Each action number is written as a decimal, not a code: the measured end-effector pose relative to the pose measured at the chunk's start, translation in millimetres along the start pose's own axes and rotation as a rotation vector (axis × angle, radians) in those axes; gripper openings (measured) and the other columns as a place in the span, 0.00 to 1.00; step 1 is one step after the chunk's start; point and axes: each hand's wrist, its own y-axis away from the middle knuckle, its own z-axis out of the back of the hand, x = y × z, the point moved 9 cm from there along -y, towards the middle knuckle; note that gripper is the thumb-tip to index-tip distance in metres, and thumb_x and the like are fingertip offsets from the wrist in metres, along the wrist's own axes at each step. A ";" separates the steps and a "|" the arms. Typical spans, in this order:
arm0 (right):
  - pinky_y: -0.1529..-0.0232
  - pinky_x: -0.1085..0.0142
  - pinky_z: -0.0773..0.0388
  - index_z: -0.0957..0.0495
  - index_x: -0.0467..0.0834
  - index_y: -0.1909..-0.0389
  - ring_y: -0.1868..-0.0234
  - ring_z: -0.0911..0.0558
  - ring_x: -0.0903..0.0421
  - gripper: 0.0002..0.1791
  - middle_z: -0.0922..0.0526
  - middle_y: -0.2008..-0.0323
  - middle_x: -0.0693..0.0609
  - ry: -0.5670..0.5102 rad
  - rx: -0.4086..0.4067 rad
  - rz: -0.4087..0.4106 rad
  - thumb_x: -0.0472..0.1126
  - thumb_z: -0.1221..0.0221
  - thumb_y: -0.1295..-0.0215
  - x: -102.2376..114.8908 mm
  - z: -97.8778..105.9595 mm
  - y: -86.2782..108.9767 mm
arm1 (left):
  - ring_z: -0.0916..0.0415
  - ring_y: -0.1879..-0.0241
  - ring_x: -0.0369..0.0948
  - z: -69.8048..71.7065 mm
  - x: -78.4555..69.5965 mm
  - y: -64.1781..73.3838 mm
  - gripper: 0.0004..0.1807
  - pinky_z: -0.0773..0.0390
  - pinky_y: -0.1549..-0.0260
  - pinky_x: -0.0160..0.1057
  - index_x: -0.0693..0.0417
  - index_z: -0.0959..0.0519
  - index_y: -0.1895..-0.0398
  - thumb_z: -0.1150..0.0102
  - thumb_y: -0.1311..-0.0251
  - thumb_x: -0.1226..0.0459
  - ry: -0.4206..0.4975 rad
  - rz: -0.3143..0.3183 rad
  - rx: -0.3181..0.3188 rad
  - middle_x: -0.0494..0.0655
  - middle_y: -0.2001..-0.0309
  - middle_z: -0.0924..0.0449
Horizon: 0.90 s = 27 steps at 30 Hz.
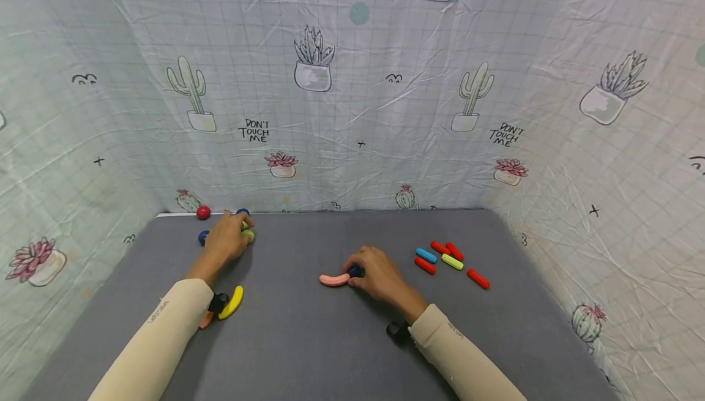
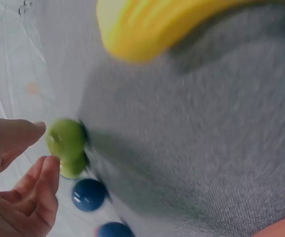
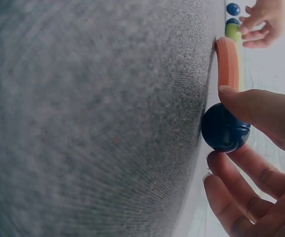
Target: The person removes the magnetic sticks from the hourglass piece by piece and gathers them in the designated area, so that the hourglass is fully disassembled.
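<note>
In the head view my right hand [image 1: 377,273] pinches a dark blue ball [image 1: 357,270] on the grey tabletop. The right wrist view shows the thumb on one side of this ball [image 3: 224,127] and the fingertips on the other. A pink curved stick [image 1: 333,280] lies against the ball. At the far left, my left hand [image 1: 226,237] is beside two green balls [image 1: 249,236]. Its thumb and fingers are parted around the nearer green ball [image 2: 65,138] in the left wrist view, with contact unclear. Blue balls [image 2: 89,194] lie close to those fingers.
A red ball [image 1: 203,212] sits at the back left edge, and a blue ball [image 1: 203,237] lies left of the left hand. A yellow curved stick [image 1: 232,303] rests by the left wrist, partly covering nothing visible. Several red, blue and yellow-green short sticks [image 1: 452,261] lie at right.
</note>
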 end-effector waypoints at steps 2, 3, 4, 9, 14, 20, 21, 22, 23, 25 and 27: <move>0.50 0.56 0.19 0.09 0.53 0.53 0.52 0.17 0.54 0.13 0.12 0.53 0.54 -0.013 0.003 0.002 0.43 0.23 0.39 0.7 0.2 0.3 | 0.22 0.52 0.59 2.6 -11.7 4.3 0.14 0.21 0.56 0.61 0.57 0.17 0.46 0.32 0.32 0.64 -0.007 -0.033 -0.033 0.63 0.50 0.23; 0.51 0.56 0.19 0.09 0.53 0.52 0.53 0.17 0.54 0.14 0.12 0.53 0.54 -0.017 0.004 0.003 0.43 0.23 0.39 0.9 0.1 0.3 | 0.21 0.52 0.59 3.1 -20.3 7.2 0.14 0.21 0.56 0.61 0.57 0.17 0.47 0.32 0.32 0.64 -0.003 -0.061 -0.043 0.63 0.50 0.22; 0.52 0.57 0.19 0.09 0.53 0.51 0.54 0.17 0.54 0.15 0.12 0.53 0.54 -0.026 0.004 0.005 0.42 0.23 0.39 1.1 0.1 0.4 | 0.21 0.53 0.58 2.5 -29.7 10.4 0.13 0.20 0.56 0.60 0.57 0.16 0.47 0.31 0.33 0.64 0.003 -0.095 -0.046 0.63 0.50 0.21; 0.55 0.59 0.18 0.10 0.50 0.48 0.56 0.16 0.54 0.17 0.12 0.53 0.53 -0.081 0.012 0.003 0.41 0.23 0.39 0.7 -0.1 0.6 | 0.18 0.51 0.55 -11.2 -89.5 33.7 0.12 0.18 0.53 0.58 0.55 0.15 0.50 0.29 0.33 0.61 0.064 -0.282 0.015 0.58 0.51 0.17; 0.53 0.59 0.15 0.11 0.47 0.48 0.56 0.13 0.55 0.18 0.11 0.51 0.52 -0.160 0.028 0.000 0.40 0.23 0.39 -1.2 -1.0 1.5 | 0.17 0.54 0.49 -34.2 -143.3 62.8 0.13 0.18 0.57 0.52 0.51 0.14 0.50 0.27 0.34 0.58 0.099 -0.408 0.094 0.51 0.53 0.16; 0.55 0.60 0.13 0.11 0.46 0.48 0.57 0.10 0.54 0.17 0.09 0.52 0.51 -0.245 0.037 -0.016 0.38 0.23 0.38 -4.8 -1.3 2.0 | 0.22 0.56 0.44 -61.9 -182.9 88.6 0.16 0.19 0.56 0.49 0.50 0.14 0.48 0.24 0.37 0.58 0.062 -0.500 0.151 0.49 0.55 0.16; 0.56 0.61 0.13 0.11 0.46 0.48 0.57 0.10 0.54 0.17 0.09 0.52 0.51 -0.251 0.037 -0.015 0.38 0.23 0.38 -4.9 -1.3 2.0 | 0.23 0.57 0.44 -64.6 -186.4 90.4 0.17 0.20 0.56 0.49 0.50 0.14 0.48 0.24 0.38 0.58 0.051 -0.512 0.140 0.49 0.56 0.16; 0.56 0.61 0.13 0.11 0.46 0.48 0.57 0.10 0.54 0.17 0.09 0.53 0.51 -0.251 0.038 -0.015 0.38 0.23 0.38 -4.8 -1.5 1.9 | 0.24 0.59 0.44 -66.6 -189.4 91.7 0.17 0.21 0.56 0.49 0.51 0.13 0.49 0.23 0.39 0.59 0.039 -0.523 0.120 0.49 0.58 0.16; 0.57 0.62 0.13 0.11 0.46 0.48 0.57 0.10 0.54 0.17 0.09 0.53 0.51 -0.256 0.040 -0.013 0.39 0.23 0.38 -4.5 -1.9 1.9 | 0.25 0.60 0.44 -68.1 -191.5 92.4 0.17 0.22 0.57 0.49 0.51 0.13 0.49 0.22 0.40 0.59 0.029 -0.530 0.099 0.49 0.59 0.17; 0.57 0.64 0.13 0.11 0.46 0.49 0.57 0.09 0.55 0.16 0.09 0.53 0.51 -0.264 0.045 -0.011 0.39 0.24 0.38 -3.6 -3.1 1.8 | 0.25 0.61 0.44 -70.1 -193.6 92.9 0.17 0.23 0.57 0.48 0.52 0.13 0.51 0.20 0.42 0.60 0.015 -0.538 0.054 0.49 0.61 0.17; 0.58 0.65 0.14 0.11 0.46 0.49 0.57 0.09 0.56 0.17 0.09 0.53 0.51 -0.264 0.051 -0.011 0.39 0.23 0.38 -2.4 -4.4 2.1 | 0.25 0.62 0.44 -71.6 -193.9 93.2 0.17 0.23 0.59 0.46 0.52 0.13 0.52 0.19 0.44 0.61 0.012 -0.542 0.019 0.48 0.62 0.16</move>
